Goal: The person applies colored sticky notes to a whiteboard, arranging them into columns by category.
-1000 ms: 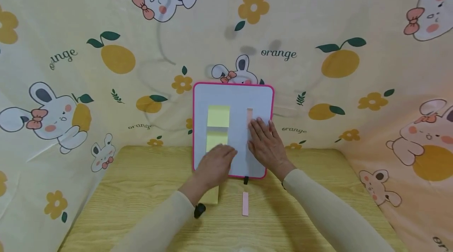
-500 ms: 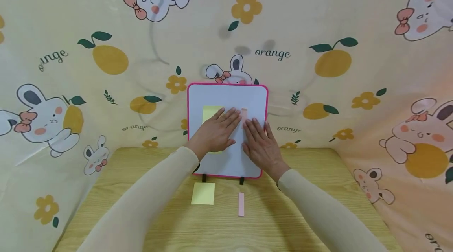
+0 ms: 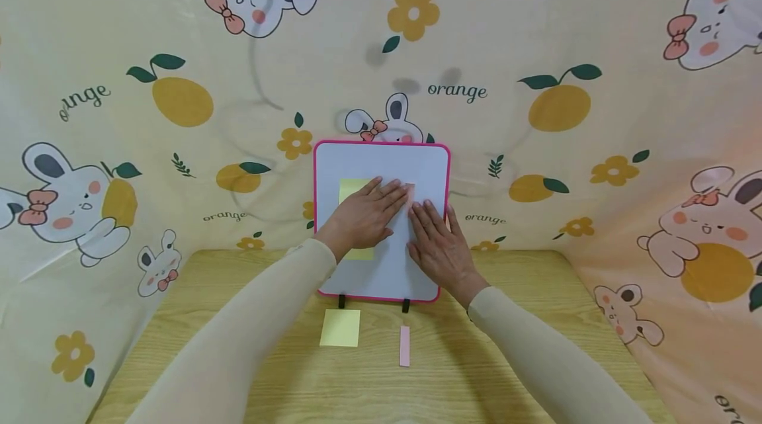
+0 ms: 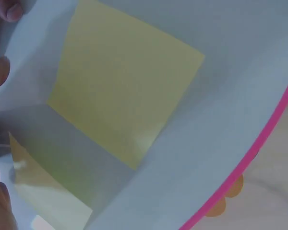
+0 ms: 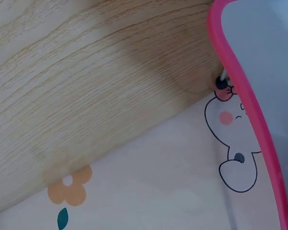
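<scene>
A whiteboard [image 3: 381, 159] with a pink frame stands upright on black feet [image 3: 406, 305]. My left hand [image 3: 363, 215] lies across the middle of the board, fingers straight, fingertips at a pink sticky strip [image 3: 411, 193]. Flat on the board's right side, my right hand [image 3: 442, 247] has its fingertips over the lower part of that strip. Under my left hand, partly hidden, are an upper yellow sticky note [image 3: 351, 188] and a lower yellow note [image 3: 361, 254]. In the left wrist view the lower note [image 4: 50, 194] lifts away from the board at its bottom edge.
On the wooden table [image 3: 476, 371] in front of the board lie another yellow note [image 3: 340, 328] and another pink strip [image 3: 405, 346]. A cloth [image 3: 488, 14] printed with rabbits and oranges hangs behind the board and along both sides.
My left hand has moved up from the board's lower left, its fingers straightening, to the pink strip. My right hand has stayed at the strip. The head view has turned slightly right.
</scene>
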A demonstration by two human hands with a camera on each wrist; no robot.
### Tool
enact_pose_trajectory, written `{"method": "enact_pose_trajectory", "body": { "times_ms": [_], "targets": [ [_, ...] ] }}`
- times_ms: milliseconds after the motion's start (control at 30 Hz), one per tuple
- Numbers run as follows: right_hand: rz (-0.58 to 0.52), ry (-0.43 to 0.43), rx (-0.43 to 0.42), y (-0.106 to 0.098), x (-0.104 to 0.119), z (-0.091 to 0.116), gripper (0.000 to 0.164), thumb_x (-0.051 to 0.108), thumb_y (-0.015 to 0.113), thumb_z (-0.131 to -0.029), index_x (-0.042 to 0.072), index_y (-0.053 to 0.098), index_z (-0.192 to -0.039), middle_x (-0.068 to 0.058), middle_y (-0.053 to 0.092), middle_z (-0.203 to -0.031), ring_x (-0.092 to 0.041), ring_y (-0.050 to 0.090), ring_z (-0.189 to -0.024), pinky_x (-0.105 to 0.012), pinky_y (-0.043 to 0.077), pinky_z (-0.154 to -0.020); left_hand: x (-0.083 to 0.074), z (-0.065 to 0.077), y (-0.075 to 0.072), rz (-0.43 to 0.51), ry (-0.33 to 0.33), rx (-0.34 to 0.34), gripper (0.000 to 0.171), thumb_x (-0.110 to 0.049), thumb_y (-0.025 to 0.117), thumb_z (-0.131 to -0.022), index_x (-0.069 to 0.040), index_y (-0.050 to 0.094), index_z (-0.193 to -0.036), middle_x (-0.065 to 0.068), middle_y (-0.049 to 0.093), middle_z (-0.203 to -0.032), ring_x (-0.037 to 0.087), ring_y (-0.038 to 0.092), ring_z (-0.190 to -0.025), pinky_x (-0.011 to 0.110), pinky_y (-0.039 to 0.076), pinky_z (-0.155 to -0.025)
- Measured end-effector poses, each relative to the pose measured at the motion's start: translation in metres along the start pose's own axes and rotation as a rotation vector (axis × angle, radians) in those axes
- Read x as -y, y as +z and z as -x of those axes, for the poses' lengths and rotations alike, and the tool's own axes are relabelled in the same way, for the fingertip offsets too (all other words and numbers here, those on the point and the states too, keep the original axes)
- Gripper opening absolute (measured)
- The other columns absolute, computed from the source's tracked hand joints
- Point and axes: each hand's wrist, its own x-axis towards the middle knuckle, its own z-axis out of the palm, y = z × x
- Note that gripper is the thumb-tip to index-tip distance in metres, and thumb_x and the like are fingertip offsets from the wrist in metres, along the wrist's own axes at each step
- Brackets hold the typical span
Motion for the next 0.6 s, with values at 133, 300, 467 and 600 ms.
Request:
{"method": "enact_pose_trajectory", "body": {
  "times_ms": [133, 300, 467, 600],
  "targets": [
    [-0.001, -0.006, -0.013, 0.000, -0.001, 0.001, 0.077, 0.045, 0.050, -0.106, 0.006, 0.024, -0.168, -0.009, 0.017, -0.177, -0.029, 0.009, -0.166, -0.061, 0.013, -0.133, -0.001, -0.001, 0.001, -0.020, 0.007, -0.022, 0.079, -0.055, 0.040, -0.110, -0.012, 0.011, -0.171, 0.003, 0.006, -0.179, 0.022, 0.005, -0.166, 0.045, 0.001, -0.136],
    [0.001, -0.008, 0.009, 0.000, -0.001, 0.001, 0.076, 0.045, 0.046, -0.109, 0.008, 0.018, -0.169, -0.007, 0.011, -0.178, -0.029, 0.004, -0.166, -0.061, 0.011, -0.133, -0.003, -0.007, 0.000, -0.007, 0.043, -0.038, 0.078, -0.053, 0.036, -0.111, -0.011, 0.009, -0.170, 0.004, 0.004, -0.179, 0.023, 0.002, -0.166, 0.045, 0.000, -0.136],
    [-0.002, -0.006, 0.006, 0.000, -0.001, 0.001, 0.076, 0.045, 0.047, -0.108, 0.007, 0.022, -0.168, -0.008, 0.015, -0.178, -0.029, 0.006, -0.166, -0.060, 0.011, -0.134, 0.003, -0.011, -0.001, -0.014, 0.012, -0.028, 0.078, -0.054, 0.037, -0.111, -0.013, 0.009, -0.171, 0.001, 0.006, -0.179, 0.021, 0.002, -0.166, 0.045, -0.001, -0.136],
    [-0.010, 0.000, 0.013, 0.000, -0.001, 0.000, 0.076, 0.046, 0.047, -0.107, 0.007, 0.023, -0.168, -0.008, 0.016, -0.177, -0.028, 0.007, -0.166, -0.059, 0.010, -0.134, 0.010, -0.010, 0.000, -0.007, -0.003, -0.021, 0.075, -0.051, 0.036, -0.112, -0.014, 0.009, -0.171, 0.001, 0.006, -0.179, 0.021, 0.003, -0.166, 0.044, -0.002, -0.136]
  ]
}}
